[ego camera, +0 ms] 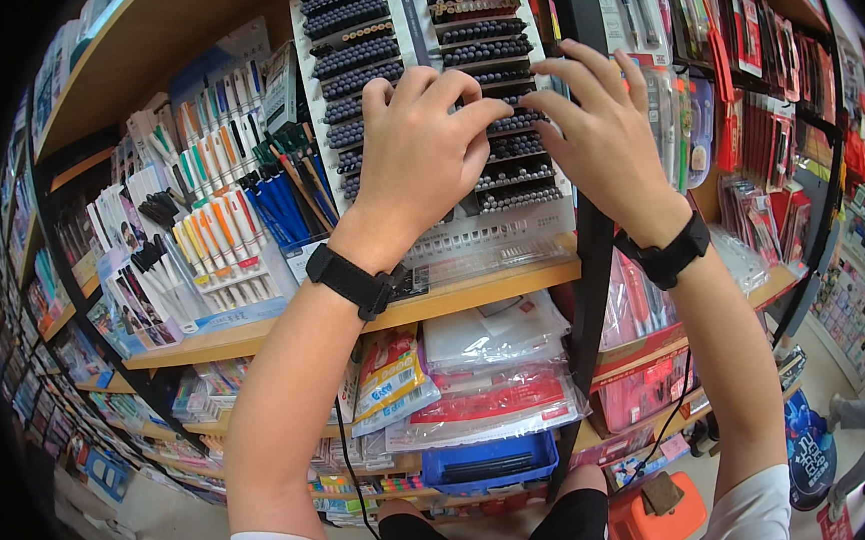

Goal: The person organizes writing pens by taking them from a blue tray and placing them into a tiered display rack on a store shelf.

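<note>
A tiered pencil display rack [416, 41] stands on the wooden shelf, its compartments packed with dark, round pencil ends and a few rows of other colours. My left hand [423, 131] is over the rack's middle, fingers bent, thumb and index finger pointing right; what its fingertips touch cannot be made out. My right hand [602, 115] is at the rack's right edge, fingers spread and curved toward the pencil rows, with nothing visible in it. The fingertips of both hands are close but apart. Each wrist wears a black strap.
Left of the rack, pens and markers [219, 232] fill stepped holders. Packaged stationery [761, 126] hangs at right, past a black shelf post [590, 259]. Below are plastic-wrapped packs [493, 386], a blue tray [491, 465] and an orange stool-like object [668, 517]. Another person's legs show at far right.
</note>
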Available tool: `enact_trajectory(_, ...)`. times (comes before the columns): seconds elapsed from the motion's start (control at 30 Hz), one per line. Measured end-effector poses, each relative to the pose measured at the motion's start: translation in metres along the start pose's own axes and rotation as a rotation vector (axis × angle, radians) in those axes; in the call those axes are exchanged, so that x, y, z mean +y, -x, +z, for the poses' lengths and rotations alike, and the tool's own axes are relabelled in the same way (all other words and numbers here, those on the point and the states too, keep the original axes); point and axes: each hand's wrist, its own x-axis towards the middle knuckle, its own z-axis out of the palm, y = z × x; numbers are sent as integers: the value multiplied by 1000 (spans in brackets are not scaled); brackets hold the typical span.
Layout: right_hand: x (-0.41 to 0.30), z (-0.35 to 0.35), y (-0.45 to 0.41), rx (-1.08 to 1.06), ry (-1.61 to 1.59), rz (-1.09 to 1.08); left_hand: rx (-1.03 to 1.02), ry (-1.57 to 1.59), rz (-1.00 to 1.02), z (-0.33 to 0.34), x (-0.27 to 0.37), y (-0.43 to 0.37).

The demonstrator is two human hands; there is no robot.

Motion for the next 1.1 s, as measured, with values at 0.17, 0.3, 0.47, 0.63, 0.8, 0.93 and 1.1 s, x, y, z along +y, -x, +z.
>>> enact_trajectory(0.17, 4, -15, 5, -12, -43, 71, -70, -9, 19, 7, -3, 7)
enact_trajectory(0.3, 7, -17, 12, -28, -57, 86, -98, -31, -3, 15, -5, 11)
enact_trajectory(0.47, 5, -16, 19, -27, -98, 104, -162, -36, -47, 20, -8, 16)
enact_trajectory(0.63, 3, -17, 26, -64, -114, 122, -167, -33, -66, 14, -13, 16)
enact_trajectory(0.8, 3, -17, 33, -54, -125, 115, -101, -83, -105, 9, -19, 20)
enact_trajectory(0.93, 4, -17, 35, -39, -133, 108, -120, -87, -74, 13, -18, 21)
enact_trajectory(1.1, 2, -21, 37, -69, -153, 117, -112, -86, -88, 19, -16, 20)
